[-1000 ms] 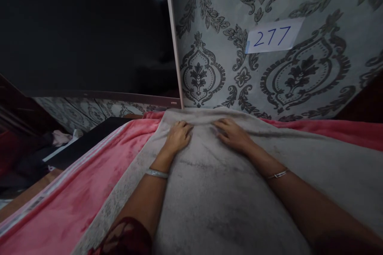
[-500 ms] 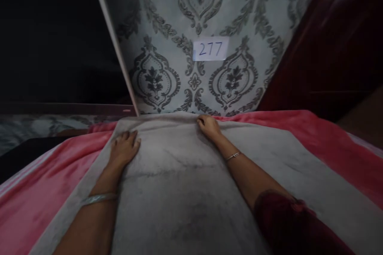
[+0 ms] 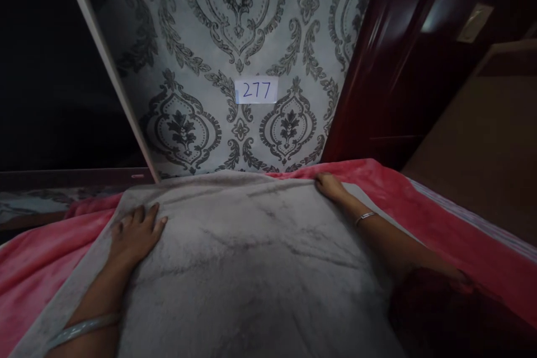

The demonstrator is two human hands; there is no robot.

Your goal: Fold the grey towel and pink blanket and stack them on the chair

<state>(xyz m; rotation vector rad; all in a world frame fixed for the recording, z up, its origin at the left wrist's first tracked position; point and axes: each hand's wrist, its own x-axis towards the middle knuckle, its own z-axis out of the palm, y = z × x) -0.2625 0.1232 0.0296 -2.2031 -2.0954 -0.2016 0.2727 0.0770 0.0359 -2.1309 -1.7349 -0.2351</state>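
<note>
A grey plush blanket lies spread over a pink blanket. My left hand rests flat on the grey blanket near its far left corner, fingers apart. Resting on the far right corner of the grey blanket, at its far edge, is my right hand; its fingers lie low on the fabric. A bangle sits on each wrist.
The wall behind has grey damask wallpaper with a paper label reading 277. A dark panel with a pale frame stands at the left. Dark red wooden furniture stands at the right, with brown floor beyond.
My hands have slid apart along the far edge of the grey blanket, left hand to the left and right hand to the right. The view has turned rightward.
</note>
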